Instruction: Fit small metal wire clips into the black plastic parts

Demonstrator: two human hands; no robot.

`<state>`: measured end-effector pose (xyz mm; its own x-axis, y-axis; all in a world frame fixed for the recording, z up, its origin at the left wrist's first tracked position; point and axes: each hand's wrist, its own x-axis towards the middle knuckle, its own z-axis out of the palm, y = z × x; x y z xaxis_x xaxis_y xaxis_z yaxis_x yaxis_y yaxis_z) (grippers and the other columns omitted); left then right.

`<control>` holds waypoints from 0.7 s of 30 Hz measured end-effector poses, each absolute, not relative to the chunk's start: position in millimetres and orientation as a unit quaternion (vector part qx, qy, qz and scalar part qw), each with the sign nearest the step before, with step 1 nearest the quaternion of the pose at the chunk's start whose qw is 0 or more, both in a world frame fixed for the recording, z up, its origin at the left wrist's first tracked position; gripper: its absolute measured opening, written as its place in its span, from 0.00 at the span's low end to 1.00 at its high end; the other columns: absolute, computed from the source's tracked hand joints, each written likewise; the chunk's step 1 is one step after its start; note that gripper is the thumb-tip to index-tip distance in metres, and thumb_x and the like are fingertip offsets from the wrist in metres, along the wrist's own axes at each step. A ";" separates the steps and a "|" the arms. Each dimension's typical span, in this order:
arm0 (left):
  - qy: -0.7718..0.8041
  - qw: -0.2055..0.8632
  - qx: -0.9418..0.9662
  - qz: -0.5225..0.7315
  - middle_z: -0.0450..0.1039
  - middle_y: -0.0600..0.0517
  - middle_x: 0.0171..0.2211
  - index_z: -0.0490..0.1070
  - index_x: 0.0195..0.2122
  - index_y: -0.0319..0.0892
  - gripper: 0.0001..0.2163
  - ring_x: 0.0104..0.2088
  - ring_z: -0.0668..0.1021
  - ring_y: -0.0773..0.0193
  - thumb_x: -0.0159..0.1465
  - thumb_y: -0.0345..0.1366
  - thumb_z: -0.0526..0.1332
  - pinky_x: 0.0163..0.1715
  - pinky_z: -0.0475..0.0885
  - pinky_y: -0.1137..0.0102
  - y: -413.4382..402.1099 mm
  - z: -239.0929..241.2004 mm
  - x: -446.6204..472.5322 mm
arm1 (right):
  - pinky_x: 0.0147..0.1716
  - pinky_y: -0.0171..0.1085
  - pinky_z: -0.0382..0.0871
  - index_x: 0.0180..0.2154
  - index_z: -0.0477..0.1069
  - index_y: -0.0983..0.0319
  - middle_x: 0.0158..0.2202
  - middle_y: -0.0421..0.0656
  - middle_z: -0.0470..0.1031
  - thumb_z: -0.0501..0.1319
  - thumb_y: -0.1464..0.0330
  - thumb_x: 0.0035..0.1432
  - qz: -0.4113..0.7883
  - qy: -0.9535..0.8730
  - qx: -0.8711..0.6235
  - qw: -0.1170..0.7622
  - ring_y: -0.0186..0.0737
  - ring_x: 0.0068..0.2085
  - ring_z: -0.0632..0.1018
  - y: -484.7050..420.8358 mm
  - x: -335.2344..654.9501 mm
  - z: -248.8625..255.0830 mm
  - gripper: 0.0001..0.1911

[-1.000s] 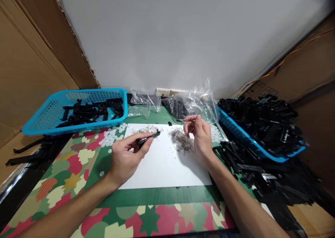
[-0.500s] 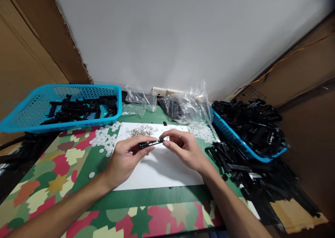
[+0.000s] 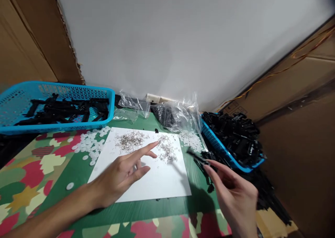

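Left fingers [image 3: 141,154] loose over white sheet [image 3: 157,182], right fingers [image 3: 211,170] pinching black strip [image 3: 196,156], patterned mat [image 3: 31,161], grey wall [image 3: 170,39]

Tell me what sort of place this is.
Probably a small hand-assembly workbench: blue baskets heaped with black plastic parts, piles of tiny metal springs on a white sheet, and small white discs.

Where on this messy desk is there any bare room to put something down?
Bare: the white sheet's near edge, between the hands, and the patterned mat left of it. Crowded: metal bits, white discs, black parts at right.
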<state>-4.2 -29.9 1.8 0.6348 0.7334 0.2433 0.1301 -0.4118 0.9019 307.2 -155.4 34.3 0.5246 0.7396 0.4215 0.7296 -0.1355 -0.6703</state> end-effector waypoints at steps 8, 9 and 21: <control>0.297 0.469 0.760 0.339 0.81 0.48 0.51 0.70 0.69 0.53 0.21 0.25 0.72 0.70 0.79 0.44 0.51 0.39 0.80 0.68 -32.2 -3.2 -1.3 | 0.27 0.39 0.65 0.50 0.86 0.64 0.27 0.50 0.82 0.66 0.46 0.64 -0.213 -0.375 -0.848 0.308 0.46 0.26 0.79 -194.7 366.7 18.9 0.29; 0.299 0.468 0.760 0.338 0.81 0.47 0.50 0.70 0.69 0.52 0.21 0.25 0.72 0.70 0.78 0.44 0.51 0.37 0.80 0.69 -31.9 -3.6 -0.8 | 0.27 0.40 0.65 0.50 0.86 0.62 0.29 0.51 0.83 0.65 0.46 0.64 -0.210 -0.372 -0.855 0.296 0.48 0.27 0.80 -193.8 368.9 16.9 0.29; 0.329 0.469 0.774 0.271 0.81 0.50 0.44 0.64 0.71 0.51 0.22 0.26 0.73 0.68 0.78 0.43 0.52 0.32 0.75 0.72 -25.7 5.9 -3.7 | 0.24 0.41 0.62 0.59 0.79 0.49 0.25 0.45 0.79 0.59 0.38 0.61 -0.138 -0.334 -0.915 0.178 0.55 0.26 0.79 -188.5 363.2 26.7 0.34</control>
